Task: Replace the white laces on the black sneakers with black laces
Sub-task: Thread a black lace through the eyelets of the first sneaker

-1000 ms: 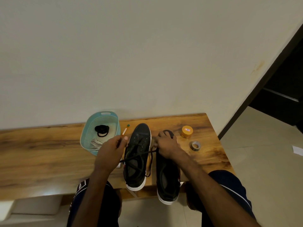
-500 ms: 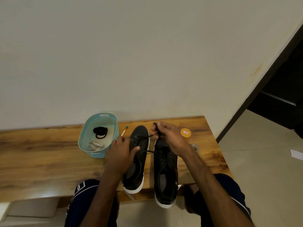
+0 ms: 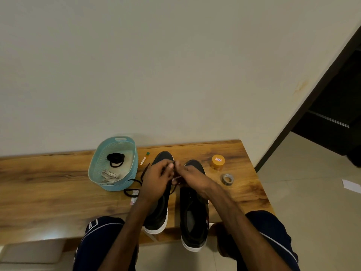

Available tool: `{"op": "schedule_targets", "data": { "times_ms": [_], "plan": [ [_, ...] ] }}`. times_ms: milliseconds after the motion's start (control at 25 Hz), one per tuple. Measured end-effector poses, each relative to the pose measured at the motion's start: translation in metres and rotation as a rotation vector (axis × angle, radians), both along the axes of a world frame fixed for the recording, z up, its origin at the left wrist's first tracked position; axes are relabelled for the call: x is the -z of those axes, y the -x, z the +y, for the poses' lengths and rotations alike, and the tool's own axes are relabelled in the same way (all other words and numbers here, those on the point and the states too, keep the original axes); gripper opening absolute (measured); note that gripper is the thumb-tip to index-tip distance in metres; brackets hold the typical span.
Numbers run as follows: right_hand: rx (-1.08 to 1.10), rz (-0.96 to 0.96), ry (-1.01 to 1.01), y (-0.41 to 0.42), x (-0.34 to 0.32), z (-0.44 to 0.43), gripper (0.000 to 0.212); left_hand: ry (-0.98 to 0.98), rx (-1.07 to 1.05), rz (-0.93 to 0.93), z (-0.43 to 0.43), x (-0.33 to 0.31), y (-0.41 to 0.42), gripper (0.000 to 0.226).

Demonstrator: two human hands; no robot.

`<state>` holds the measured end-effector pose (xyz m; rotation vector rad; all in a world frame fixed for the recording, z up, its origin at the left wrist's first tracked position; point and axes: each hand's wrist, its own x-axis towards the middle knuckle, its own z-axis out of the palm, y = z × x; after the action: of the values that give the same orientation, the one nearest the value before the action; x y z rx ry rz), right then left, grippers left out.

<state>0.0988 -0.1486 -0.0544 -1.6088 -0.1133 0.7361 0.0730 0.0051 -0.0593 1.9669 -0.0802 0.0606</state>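
Two black sneakers with white soles stand side by side on the wooden bench (image 3: 48, 192), toes toward the wall: the left sneaker (image 3: 159, 212) and the right sneaker (image 3: 193, 216). My left hand (image 3: 156, 180) and my right hand (image 3: 192, 178) meet over the gap between the toes, both pinching a black lace (image 3: 134, 187) whose loose end trails left across the bench. A teal basket (image 3: 115, 151) holds a coiled black lace (image 3: 115, 159) and white laces (image 3: 109, 176).
An orange jar (image 3: 217, 162) and a roll of grey tape (image 3: 227, 179) sit right of the sneakers. A small tube with a green cap (image 3: 145, 159) lies by the basket. The bench's right end borders tiled floor; the wall runs behind it.
My hands came together over the toes of the sneakers. The lace's loose end now lies out to the left on the bench beside the basket.
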Motion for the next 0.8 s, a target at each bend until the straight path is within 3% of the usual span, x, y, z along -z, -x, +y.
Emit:
{"op": "schedule_targets", "data": {
  "times_ms": [120,160,240,440,600,800],
  "plan": [
    [0.245,0.186,-0.312,-0.011,-0.003,-0.003,0.059,-0.410,0.181,-0.002,0.006,0.003,0.009,0.027],
    [0.325,0.210,-0.391,-0.014,-0.005,-0.006,0.051,-0.561,0.192,0.007,0.009,0.003,0.011,0.027],
    [0.460,0.231,-0.474,-0.020,-0.009,-0.014,0.033,-0.684,0.113,0.057,0.016,0.002,0.011,0.021],
    [0.521,0.193,-0.403,-0.018,-0.007,-0.019,0.024,-0.836,-0.246,0.051,0.021,-0.002,-0.003,0.021],
    [0.499,0.191,-0.527,-0.014,-0.006,-0.019,0.024,-0.776,-0.527,0.058,0.031,-0.007,-0.006,0.024],
    [0.627,0.101,-0.528,-0.019,-0.004,-0.032,0.027,-0.671,-0.587,0.105,0.044,-0.011,-0.009,0.026]
  ]
}}
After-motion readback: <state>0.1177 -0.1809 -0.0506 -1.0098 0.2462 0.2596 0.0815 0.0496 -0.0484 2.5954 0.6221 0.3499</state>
